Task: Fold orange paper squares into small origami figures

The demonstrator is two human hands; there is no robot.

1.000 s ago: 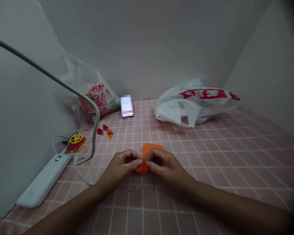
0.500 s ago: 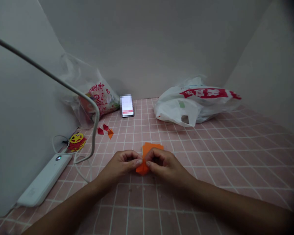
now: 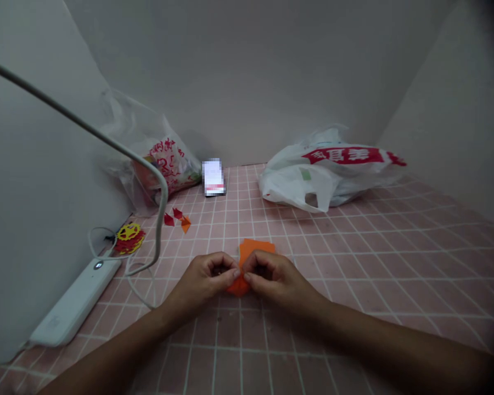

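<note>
A folded piece of orange paper (image 3: 249,253) lies on the pink checked tabletop (image 3: 354,263) at the centre. My left hand (image 3: 206,277) pinches its near left part with curled fingers. My right hand (image 3: 274,277) pinches it from the right, fingertips almost touching the left hand's. Both hands rest low on the table, and the paper's near tip pokes out between them. The far half of the paper shows above my knuckles.
A white power strip (image 3: 72,307) with a grey cable (image 3: 158,219) lies at the left. Beside it are yellow and red paper cut-outs (image 3: 128,238) and small red and orange scraps (image 3: 177,219). A clear printed bag (image 3: 156,162), a small box (image 3: 213,178) and a white plastic bag (image 3: 325,173) stand at the back.
My two hands have drawn slightly closer together on the orange paper, fingertips nearly meeting. Nothing else has moved.
</note>
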